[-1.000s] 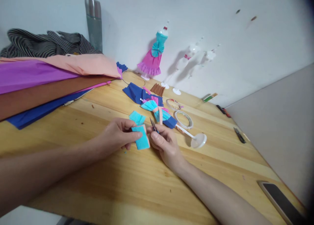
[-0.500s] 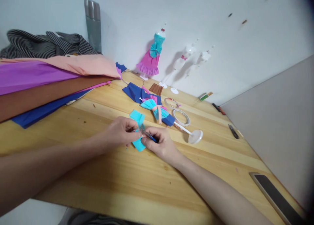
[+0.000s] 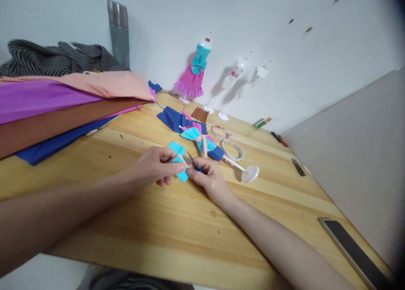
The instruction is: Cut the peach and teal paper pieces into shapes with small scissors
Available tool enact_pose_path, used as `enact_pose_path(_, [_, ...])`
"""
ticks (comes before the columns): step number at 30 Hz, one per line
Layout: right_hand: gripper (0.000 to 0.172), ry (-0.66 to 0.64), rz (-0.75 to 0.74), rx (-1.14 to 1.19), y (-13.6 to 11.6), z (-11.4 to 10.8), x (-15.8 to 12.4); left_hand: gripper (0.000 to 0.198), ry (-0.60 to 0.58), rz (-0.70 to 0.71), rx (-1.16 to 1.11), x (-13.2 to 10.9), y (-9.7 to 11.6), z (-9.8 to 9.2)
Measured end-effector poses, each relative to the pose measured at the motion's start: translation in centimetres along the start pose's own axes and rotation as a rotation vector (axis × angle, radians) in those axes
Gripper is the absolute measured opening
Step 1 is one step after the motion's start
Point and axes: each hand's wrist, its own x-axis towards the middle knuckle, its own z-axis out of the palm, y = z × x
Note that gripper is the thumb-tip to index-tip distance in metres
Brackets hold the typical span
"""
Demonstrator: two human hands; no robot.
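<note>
My left hand pinches a small folded piece of turquoise crepe paper with a peach edge, just above the wooden table. My right hand is closed on small dark scissors, their tips pointing up beside the paper. Another turquoise scrap lies just behind my hands. Beyond it a small mannequin on a white stand lies on its side, dressed in blue, turquoise and pink paper.
Large crepe sheets in peach, purple, brown and blue are stacked at left, under striped cloth and beside a steel flask. A dressed mannequin and bare white ones stand by the wall. Tape rolls, a phone.
Half a second ago the scissors lay across the paper; now my right hand has drawn back, blades pointing up. The paper piece looks smaller in my left fingers.
</note>
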Motion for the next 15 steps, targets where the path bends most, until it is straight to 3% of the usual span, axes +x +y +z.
enact_pose_path(5, [0.03,0.058,0.008,0.101,0.6,0.2,0.0,0.024,-0.064,-0.061,-0.017,0.2,-0.5,0.2])
enact_pose_path(10, [0.031,0.032,-0.009,0.089,0.5,0.4,-0.2,0.017,-0.001,-0.08,-0.041,0.2,-0.6,0.4])
enact_pose_path(15, [0.035,-0.022,0.0,0.341,1.4,-0.1,-0.2,0.017,0.042,-0.075,-0.134,0.0,-0.4,0.3])
